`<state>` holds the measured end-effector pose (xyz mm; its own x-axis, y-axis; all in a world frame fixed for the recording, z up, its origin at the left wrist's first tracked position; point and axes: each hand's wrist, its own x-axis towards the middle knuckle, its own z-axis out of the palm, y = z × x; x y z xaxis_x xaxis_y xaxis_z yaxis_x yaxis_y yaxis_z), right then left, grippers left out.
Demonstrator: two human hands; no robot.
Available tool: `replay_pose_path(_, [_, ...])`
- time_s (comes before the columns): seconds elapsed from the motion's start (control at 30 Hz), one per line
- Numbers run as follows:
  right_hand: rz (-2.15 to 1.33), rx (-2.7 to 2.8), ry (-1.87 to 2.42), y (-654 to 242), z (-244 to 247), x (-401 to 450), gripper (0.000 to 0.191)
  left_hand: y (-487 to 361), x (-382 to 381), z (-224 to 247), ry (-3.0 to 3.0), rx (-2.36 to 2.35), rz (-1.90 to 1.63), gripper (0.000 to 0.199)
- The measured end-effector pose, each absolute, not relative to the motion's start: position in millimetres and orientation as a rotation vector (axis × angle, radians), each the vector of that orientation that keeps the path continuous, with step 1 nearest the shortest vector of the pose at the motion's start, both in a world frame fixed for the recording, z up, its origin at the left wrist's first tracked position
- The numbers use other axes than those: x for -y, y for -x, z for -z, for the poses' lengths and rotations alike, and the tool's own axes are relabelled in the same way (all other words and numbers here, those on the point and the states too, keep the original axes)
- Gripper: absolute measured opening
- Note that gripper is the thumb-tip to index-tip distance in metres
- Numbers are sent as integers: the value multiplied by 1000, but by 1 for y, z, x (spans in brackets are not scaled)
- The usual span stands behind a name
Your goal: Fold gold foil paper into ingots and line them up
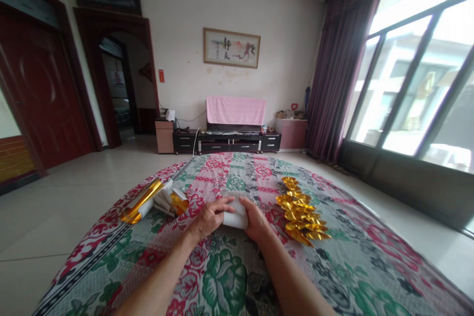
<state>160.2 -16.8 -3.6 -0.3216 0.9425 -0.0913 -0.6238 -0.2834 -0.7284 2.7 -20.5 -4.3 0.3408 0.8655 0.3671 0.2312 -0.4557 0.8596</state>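
Between my hands, low over the middle of the table, is a small sheet of paper (236, 218) with its plain white side up. My left hand (212, 216) has its fingers bent over the sheet's left and upper part. At the right edge, my right hand (255, 219) grips it with the thumb near the top; its lower fingers are hidden. To the right lie several folded gold foil paper pieces (301, 215) with pointed ends, in overlapping rows. On the left is a loose pile of curled gold-and-white foil paper sheets (146, 200).
A flowered tablecloth (225, 276) covers the round table. Beyond it stand a low black TV cabinet (233, 144) and a pink cloth (236, 110) draped over something. A purple curtain (333, 69) and large window are on the right, a dark red door (40, 79) on the left.
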Motion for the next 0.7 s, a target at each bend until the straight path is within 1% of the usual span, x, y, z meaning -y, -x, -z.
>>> replay_pose_path(0.2, [-1748,723,678,-165,8,11,26,-5,29,-4,-1968,-990,-1066,33])
replay_pose_path(0.33, [-1739,690,710,-163,10,7,29,-6,31,-4,-2015,-995,-1063,35])
replay_pose_path(0.47, [-1627,600,729,-161,11,6,33,-8,30,-1,-2120,-994,-1083,43])
replay_pose_path(0.6, [-1589,562,732,-161,10,9,34,-10,33,-1,-2240,-997,-1085,53])
replay_pose_path(0.7, [-1576,530,730,-162,10,10,34,-11,34,0,-2265,-1013,-1055,48])
